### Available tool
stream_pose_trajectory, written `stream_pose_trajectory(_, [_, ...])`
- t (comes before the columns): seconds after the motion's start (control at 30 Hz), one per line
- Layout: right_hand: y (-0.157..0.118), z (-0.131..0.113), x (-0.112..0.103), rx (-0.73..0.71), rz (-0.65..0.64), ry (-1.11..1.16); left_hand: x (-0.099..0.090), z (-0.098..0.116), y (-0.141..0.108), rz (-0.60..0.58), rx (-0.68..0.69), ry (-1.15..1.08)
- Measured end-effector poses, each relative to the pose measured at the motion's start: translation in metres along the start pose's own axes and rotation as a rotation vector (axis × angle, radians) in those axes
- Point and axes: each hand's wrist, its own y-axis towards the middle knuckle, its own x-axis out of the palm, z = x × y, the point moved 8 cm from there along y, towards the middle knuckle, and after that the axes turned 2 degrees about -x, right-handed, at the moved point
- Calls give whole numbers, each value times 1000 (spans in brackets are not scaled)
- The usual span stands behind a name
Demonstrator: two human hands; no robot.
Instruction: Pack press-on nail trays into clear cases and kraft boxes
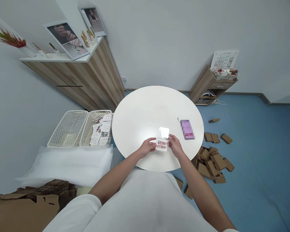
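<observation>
A small clear case point(161, 145) lies open near the front of the round white table point(157, 103), its lid point(163, 132) tilted back on the far side. Two rows of small pink pieces, like press-on nails, show inside it. My left hand point(147, 148) holds the left edge of the case between its fingers. At the right edge, my right hand point(176, 146) grips the case near the hinge, its fingers partly behind the lid.
A purple, blurred item point(187, 129) lies at the table's right. Two white baskets point(68, 129) stand at the left, the right one holding cards point(100, 130). Small brown boxes point(211, 162) litter the floor at the right. A wooden cabinet point(96, 74) is at the back left.
</observation>
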Motion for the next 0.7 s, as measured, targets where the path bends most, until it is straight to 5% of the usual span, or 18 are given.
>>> stream_pose_trajectory(0.7, [-1,-3,10,-89,-97,26,1,12,-8,69,-53,-56])
